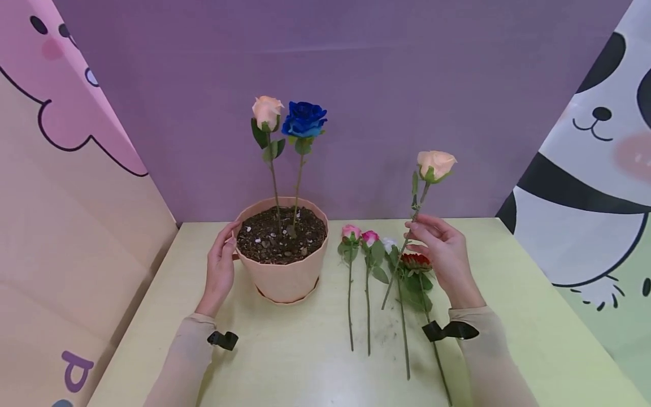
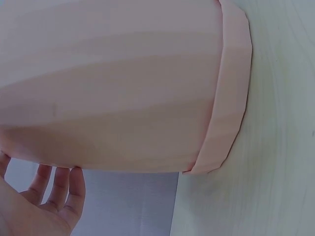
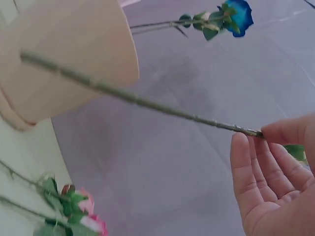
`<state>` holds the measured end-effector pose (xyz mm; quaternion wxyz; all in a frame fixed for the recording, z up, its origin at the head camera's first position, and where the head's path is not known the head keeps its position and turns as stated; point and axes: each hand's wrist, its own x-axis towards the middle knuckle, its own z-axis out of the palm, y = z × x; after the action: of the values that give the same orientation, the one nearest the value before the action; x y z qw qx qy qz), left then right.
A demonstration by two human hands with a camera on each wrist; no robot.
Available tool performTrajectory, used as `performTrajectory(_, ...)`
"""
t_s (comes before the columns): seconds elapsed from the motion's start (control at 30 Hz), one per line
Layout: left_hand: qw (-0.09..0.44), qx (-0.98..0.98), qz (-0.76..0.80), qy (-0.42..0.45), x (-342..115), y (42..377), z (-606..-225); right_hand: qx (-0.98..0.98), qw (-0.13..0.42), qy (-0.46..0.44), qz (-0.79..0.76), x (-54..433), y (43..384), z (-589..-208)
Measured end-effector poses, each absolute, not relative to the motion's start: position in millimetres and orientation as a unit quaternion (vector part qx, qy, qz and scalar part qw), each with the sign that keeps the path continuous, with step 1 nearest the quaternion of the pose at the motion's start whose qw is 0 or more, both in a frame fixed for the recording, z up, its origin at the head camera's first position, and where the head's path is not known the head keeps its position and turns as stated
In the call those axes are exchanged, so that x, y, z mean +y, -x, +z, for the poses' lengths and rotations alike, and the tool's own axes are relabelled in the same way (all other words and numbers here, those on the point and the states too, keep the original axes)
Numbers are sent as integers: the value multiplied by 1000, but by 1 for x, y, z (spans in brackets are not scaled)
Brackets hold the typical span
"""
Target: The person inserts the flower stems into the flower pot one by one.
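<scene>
Two roses stand in the pink pot, which the left hand touches with straight fingers; the right hand pinches a peach rose upright above the table.

Item one: the round peach plastic flowerpot filled with soil stands on the pale green tabletop, left of centre, before the purple backdrop. In it, upright: a peach artificial rose on the left, a blue artificial rose just beside it on the right.

Item two: my left hand rests against the pot's left side.

Item three: a row of loose artificial flower stems lies right of the pot.

Item four: my right hand, above that row, pinches a second long-stemmed peach rose, held tilted.
</scene>
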<state>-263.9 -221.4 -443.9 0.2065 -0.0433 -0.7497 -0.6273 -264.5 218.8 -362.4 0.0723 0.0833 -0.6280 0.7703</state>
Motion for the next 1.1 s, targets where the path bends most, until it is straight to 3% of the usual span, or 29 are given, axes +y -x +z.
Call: performTrajectory(1.1,213,-758,-615,37,-220,263,-443,-539,218,-199,789,114,288,-263)
